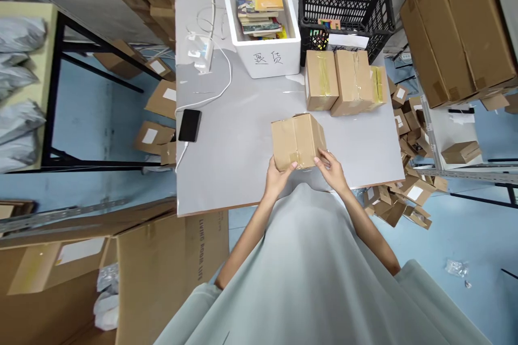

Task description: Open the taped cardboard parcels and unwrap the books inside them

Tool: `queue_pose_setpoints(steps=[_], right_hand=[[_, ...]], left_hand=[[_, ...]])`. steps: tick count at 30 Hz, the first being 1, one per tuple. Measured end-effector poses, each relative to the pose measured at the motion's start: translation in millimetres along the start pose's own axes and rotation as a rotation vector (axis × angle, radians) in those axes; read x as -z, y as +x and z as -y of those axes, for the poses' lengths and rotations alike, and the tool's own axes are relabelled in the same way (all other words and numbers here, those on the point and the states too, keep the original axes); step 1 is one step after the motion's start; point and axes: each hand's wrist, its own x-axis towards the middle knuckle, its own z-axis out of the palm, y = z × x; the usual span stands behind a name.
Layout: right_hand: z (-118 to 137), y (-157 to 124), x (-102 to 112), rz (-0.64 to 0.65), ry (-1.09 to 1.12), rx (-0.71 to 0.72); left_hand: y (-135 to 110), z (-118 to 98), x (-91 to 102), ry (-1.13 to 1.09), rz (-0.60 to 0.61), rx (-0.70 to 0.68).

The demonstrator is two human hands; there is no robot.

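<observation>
Left hand [278, 177] and right hand [332, 171] grip a small carton [285, 143] between them, the left thumb pressed on its lower edge and the right fingers at its lower right corner. The carton is plain brown cardboard, boxy, with a seam running down the face toward the person and glossy clear tape near the bottom of that seam; its far top edge looks slightly uneven. It is at the near side of a table [238, 156], in front of the person's pale grey-green garment [311, 264]; whether its base touches the tabletop cannot be told. The tabletop is smooth light grey with a thin brown front edge. Beyond the carton, to the right, three taped boxes [321, 83] stand in a row before a black plastic crate [343, 0]. Left of the crate, a white foam bin [267, 62] with black handwriting holds stacked books [261, 16]. A black phone [190, 125] lies at the table's left side, near a white power strip [204, 56]. Around the table, the room has a blue floor [465, 237], a shelf [46, 91] bearing grey bags [18, 124] at left, and heaped cardboard boxes [416, 191] at right.
</observation>
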Motion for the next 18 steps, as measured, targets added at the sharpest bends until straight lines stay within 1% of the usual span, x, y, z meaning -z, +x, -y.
queue_pose_setpoints(steps=[3,6,8,10,13,14,15,16,17,18], right_hand=[[0.6,-0.8,0.6,0.0,0.005,-0.008],[-4.3,-7.5,-1.5,0.056,0.053,-0.046],[-8.6,-18.0,-7.0,0.131,0.091,-0.06],[-13.7,-30.6,-13.5,0.225,0.103,-0.064],[-24.3,-40.6,-15.9,0.391,0.06,-0.084],[-28.8,-38.6,-13.0,0.432,0.018,-0.097],[-33.9,-33.4,-8.2,0.446,-0.053,-0.115],[-39.6,-25.3,-1.7,0.425,-0.158,-0.138],[-45.8,-14.9,5.6,0.368,-0.291,-0.164],[-52.6,-3.2,13.3,0.28,-0.446,-0.193]], left_hand=[[-6.4,-7.9,-1.3,0.001,0.006,-0.016],[-8.3,-15.3,7.0,0.059,-0.022,-0.096],[-2.9,-17.7,19.0,0.097,-0.028,-0.151],[7.3,-17.9,35.9,0.127,-0.006,-0.181],[23.3,-15.4,64.6,0.171,0.047,-0.172],[26.6,-14.3,73.0,0.178,0.065,-0.161],[28.4,-13.4,80.0,0.177,0.084,-0.148],[28.7,-12.7,85.3,0.171,0.102,-0.133],[27.8,-12.4,89.1,0.164,0.115,-0.119],[26.0,-12.4,91.5,0.16,0.123,-0.108]])
